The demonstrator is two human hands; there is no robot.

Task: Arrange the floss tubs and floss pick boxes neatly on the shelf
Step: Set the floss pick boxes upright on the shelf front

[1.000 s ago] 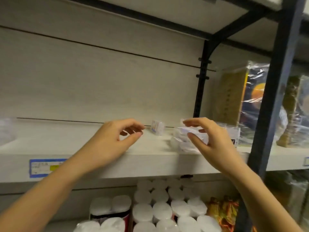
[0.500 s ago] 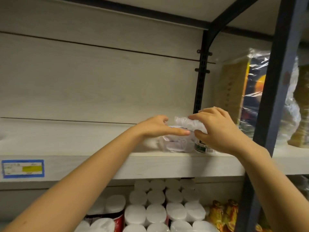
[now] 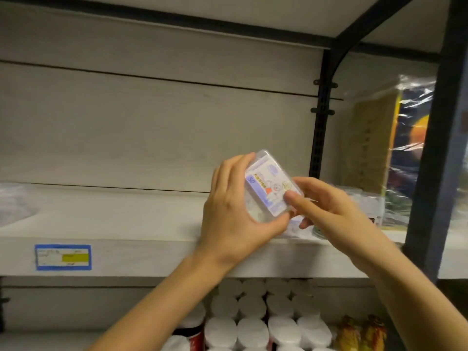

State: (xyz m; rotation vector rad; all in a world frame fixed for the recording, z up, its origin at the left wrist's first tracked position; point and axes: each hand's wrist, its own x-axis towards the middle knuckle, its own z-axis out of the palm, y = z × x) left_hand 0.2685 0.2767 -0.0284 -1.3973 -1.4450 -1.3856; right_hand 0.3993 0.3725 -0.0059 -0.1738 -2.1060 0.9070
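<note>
Clear floss pick box (image 3: 271,188), contents indistinct behind its label, clamped tilted between left hand (image 3: 235,214) and right hand (image 3: 326,211) fingers above the shelf (image 3: 126,257); packets behind partly hidden.

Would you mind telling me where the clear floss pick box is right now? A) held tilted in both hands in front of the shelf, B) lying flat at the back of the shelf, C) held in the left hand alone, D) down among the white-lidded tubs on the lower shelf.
A: the floss pick box is tilted, gripped between the left hand and right hand, above the shelf edge.
</note>
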